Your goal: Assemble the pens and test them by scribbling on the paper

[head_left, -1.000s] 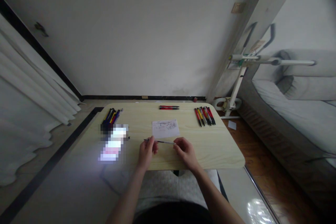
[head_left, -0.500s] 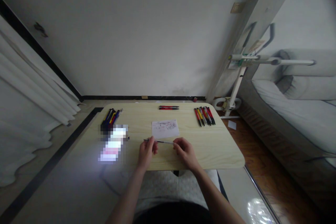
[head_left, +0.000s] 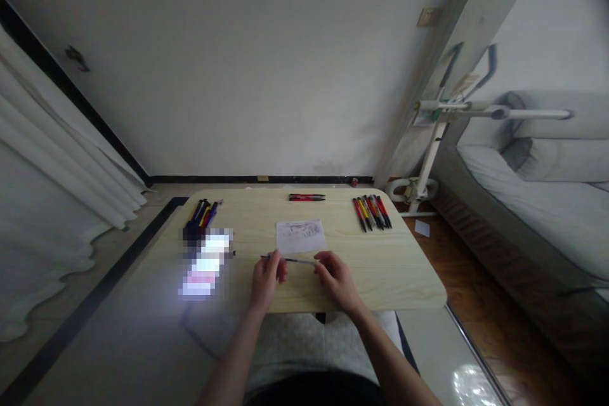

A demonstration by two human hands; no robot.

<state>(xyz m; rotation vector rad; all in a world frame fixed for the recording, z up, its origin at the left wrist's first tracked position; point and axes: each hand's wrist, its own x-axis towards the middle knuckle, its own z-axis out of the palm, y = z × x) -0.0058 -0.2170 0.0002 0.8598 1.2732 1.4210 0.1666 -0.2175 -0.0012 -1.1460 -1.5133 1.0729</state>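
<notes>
Nearest me, my bare left hand and right hand pinch a slim, straight, dark-and-pale rod almost level above the pale wood-grain table. It passes between my left thumb and forefinger, a dark end jutting beyond; its other end meets my right fingertips. I judge this a steadying or handling step; the next move calls for light, aligned fingers. Just past it lies a marked white paper sheet, then a right-hand row of red, yellow and grey pens, and farthest, two red-and-black pens.
</notes>
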